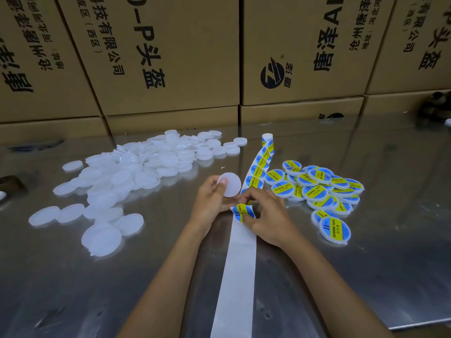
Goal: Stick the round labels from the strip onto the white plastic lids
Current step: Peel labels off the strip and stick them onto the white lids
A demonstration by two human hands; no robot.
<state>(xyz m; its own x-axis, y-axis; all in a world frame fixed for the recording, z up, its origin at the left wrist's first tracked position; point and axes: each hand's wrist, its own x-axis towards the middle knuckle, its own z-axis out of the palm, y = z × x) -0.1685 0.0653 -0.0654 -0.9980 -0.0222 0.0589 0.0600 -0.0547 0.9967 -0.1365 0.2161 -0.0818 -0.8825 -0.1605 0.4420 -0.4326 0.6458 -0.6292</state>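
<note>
— Which step are they on, would you say?

— Peeling, by the look of it. The left hand [212,196] grips one blank lid [229,184] by its edge, thumb on its face, held up just above the table [366,264]. The right hand [266,215] pinches a round label [241,212] between thumb and fingertips; the label is curled and lifting off the strip [240,264], right below the lid.

— So next it goes on the lid?

— I'd judge so. It wants freeing fully from the backing, then centring on the lid's flat face and pressing flat (a curled label could easily crease or land off-centre).

— How many of each?

— One strip, running from a small roll [267,140] at the far end down between the arms, bare backing nearest us. About five labels remain visible on it beyond the hands, more wound on the roll. The labelled lids [317,191] lie heaped to the right, roughly twenty, though they overlap. The blank lids [136,172] sprawl on the left, far too many and too piled to count; several dozen at least.

— And behind?

— Stacked cardboard boxes [170,57] along the table's back.
</note>
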